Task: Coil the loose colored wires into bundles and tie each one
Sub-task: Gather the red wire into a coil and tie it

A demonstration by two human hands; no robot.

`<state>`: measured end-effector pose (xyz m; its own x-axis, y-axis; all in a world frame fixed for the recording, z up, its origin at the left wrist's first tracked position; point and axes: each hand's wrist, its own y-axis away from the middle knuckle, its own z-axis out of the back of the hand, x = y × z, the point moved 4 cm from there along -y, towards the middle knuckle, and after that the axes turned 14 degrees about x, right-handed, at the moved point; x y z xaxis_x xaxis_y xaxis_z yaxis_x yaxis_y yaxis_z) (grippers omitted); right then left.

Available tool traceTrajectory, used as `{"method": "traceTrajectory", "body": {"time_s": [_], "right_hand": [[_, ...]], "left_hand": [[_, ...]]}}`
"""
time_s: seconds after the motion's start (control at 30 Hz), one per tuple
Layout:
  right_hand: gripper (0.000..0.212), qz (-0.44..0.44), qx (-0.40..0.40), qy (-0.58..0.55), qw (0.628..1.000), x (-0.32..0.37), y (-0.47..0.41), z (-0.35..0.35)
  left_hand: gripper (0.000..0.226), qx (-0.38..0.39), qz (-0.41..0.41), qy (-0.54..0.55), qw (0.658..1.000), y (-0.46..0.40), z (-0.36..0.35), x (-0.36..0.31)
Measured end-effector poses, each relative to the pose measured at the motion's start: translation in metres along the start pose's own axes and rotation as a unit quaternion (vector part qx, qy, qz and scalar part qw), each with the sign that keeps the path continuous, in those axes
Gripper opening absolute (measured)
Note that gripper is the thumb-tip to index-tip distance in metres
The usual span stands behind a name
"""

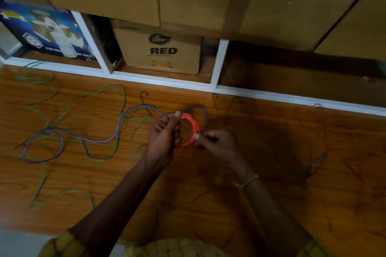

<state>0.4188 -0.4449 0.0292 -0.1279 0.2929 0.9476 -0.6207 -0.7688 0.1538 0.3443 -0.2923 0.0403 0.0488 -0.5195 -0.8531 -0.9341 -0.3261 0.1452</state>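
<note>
A small coil of orange-red wire (189, 131) is held just above a wooden table (271, 152), between two bare hands: the left hand (165, 133) curls round the coil's left side with its thumb pressed on top, and the right hand (217, 142) pinches the coil's right edge between thumb and fingers. The coil is a neat ring of several thin loops. Loose blue wire (100, 141) and green wire (117, 87) sprawl over the table to the left.

Orange-red coil (189, 131) between my fingers; green wire (100, 157) and blue-violet wire (98, 141) sprawl toward the left edge of the brown wood-grain table (271, 173); dark, perhaps brown, strands (292, 148) right.
</note>
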Motion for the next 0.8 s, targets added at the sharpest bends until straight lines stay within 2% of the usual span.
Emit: {"method": "traceTrajectory", "body": {"time_s": [0.2,0.27,0.33,0.4,0.47,0.6,0.7,0.8], "right_hand": [[0.041,0.013,0.051,0.117,0.992,0.001,-0.007,0.055],[0.039,0.002,0.017,0.089,0.996,-0.005,-0.020,0.078],[0.025,-0.009,-0.044,0.053,0.998,-0.016,-0.041,0.099],[0.011,-0.054,-0.078,0.099,0.991,-0.028,-0.069,0.112],[0.007,-0.106,-0.081,0.164,0.977,-0.046,-0.100,0.114],[0.027,-0.202,-0.101,0.316,0.922,-0.078,-0.147,0.102],[0.024,-0.222,-0.136,0.356,0.897,-0.073,-0.153,0.093],[0.021,-0.233,-0.134,0.373,0.888,-0.066,-0.149,0.088]], "left_hand": [[0.036,-0.042,-0.017,-0.084,0.995,-0.014,-0.002,0.009],[0.029,-0.051,-0.018,-0.099,0.994,-0.017,0.002,0.010],[0.028,-0.057,-0.015,-0.111,0.992,-0.018,0.005,0.011],[0.028,-0.062,-0.014,-0.125,0.990,-0.019,0.007,0.011],[0.024,-0.061,-0.013,-0.134,0.989,-0.020,0.007,0.010],[0.028,-0.065,-0.016,-0.138,0.988,-0.021,0.006,0.008],[0.028,-0.067,-0.016,-0.132,0.989,-0.023,0.006,0.008],[0.033,-0.066,-0.014,-0.116,0.991,-0.026,0.007,0.007]]}}
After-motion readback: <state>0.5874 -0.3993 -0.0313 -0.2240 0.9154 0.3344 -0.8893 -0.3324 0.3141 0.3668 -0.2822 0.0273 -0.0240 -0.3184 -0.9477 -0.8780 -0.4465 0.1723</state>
